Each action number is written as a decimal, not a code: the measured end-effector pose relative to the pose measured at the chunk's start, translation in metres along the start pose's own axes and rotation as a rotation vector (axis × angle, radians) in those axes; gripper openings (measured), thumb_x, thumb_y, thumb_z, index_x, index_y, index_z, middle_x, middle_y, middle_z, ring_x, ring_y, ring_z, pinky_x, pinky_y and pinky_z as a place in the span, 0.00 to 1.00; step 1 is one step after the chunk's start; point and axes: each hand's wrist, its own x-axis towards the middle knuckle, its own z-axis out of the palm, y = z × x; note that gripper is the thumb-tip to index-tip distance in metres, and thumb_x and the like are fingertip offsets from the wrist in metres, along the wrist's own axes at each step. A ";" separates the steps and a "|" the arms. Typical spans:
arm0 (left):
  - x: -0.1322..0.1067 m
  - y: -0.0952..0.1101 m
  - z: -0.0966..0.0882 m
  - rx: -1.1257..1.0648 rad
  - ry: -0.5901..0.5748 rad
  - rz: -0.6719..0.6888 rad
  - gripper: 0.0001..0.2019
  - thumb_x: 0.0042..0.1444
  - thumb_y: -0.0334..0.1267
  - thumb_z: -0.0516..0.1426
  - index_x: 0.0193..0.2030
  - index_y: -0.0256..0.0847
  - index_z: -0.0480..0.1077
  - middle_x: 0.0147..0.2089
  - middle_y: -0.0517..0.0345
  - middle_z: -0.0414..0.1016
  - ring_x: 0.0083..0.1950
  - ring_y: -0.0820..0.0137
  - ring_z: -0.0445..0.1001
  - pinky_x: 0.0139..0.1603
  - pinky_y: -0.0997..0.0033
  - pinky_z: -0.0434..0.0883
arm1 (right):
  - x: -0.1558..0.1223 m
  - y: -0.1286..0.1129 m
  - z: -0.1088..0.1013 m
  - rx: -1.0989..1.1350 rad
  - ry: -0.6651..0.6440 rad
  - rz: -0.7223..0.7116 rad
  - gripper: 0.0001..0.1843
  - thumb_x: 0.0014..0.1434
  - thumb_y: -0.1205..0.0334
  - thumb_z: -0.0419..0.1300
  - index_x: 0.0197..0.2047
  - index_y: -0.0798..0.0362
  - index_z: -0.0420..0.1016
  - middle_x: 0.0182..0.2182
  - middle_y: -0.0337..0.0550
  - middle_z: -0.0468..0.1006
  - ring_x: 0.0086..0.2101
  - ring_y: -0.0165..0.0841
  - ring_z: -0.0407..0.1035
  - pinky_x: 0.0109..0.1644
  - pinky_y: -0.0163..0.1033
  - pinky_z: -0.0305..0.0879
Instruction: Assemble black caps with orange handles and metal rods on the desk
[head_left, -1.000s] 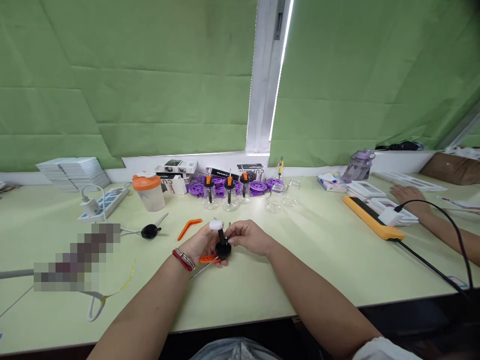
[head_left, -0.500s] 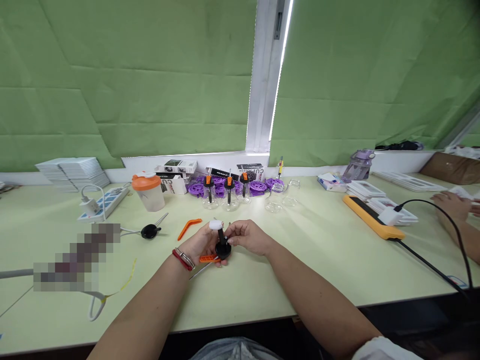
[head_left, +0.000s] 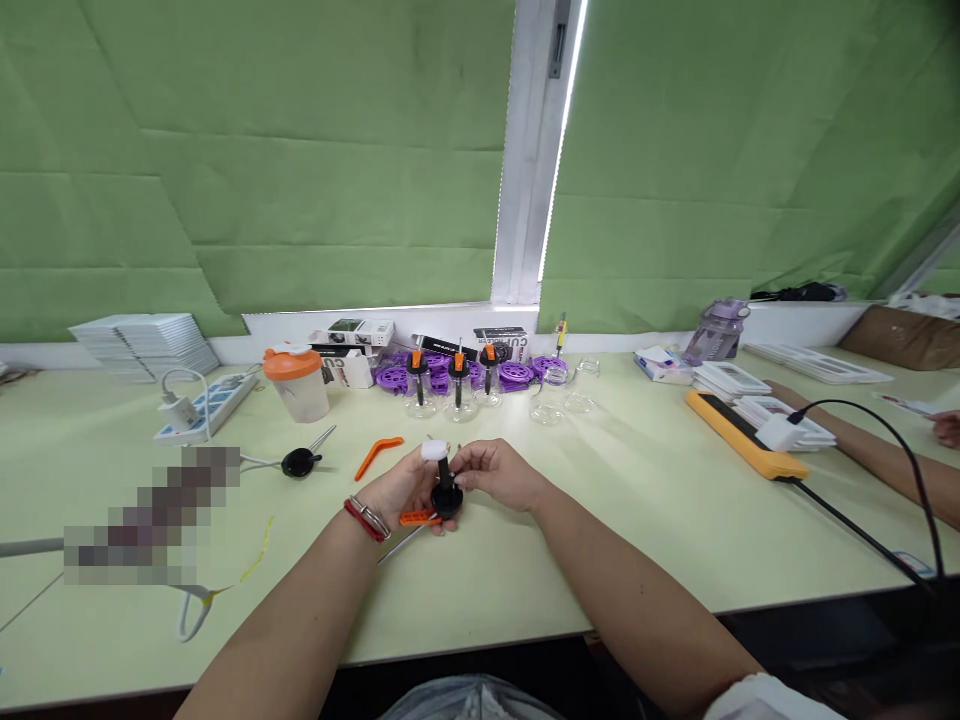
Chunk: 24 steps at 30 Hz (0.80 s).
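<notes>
My left hand (head_left: 401, 487) and my right hand (head_left: 496, 472) meet over the pale green table (head_left: 600, 520), both closed on a small black pump part (head_left: 446, 497) with a round base, a thin stem and a white cap (head_left: 434, 450). A flat orange piece (head_left: 415, 518) lies under my left hand. A thin metal rod (head_left: 401, 542) sticks out below it. An orange lever (head_left: 379, 454) lies just behind my left hand.
Three capped glass jars (head_left: 454, 390), purple discs (head_left: 517, 372), empty jars (head_left: 551, 400) and boxes stand at the back. An orange-lidded shaker (head_left: 296, 383), a power strip (head_left: 202, 405) and a black-handled tool (head_left: 300, 462) lie left. Another person's arm (head_left: 870, 450) lies beside a yellow device (head_left: 742, 435) on the right.
My hands and the pump part have stayed put. The other person's hand on the right drew away from the stacked cards toward the right edge.
</notes>
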 end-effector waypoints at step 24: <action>-0.003 0.004 0.004 -0.005 -0.006 -0.013 0.28 0.46 0.61 0.51 0.42 0.36 0.64 0.26 0.51 0.72 0.25 0.61 0.73 0.22 0.70 0.64 | -0.001 -0.003 0.001 0.000 -0.040 -0.011 0.15 0.43 0.56 0.68 0.31 0.57 0.77 0.26 0.39 0.73 0.28 0.27 0.65 0.37 0.38 0.63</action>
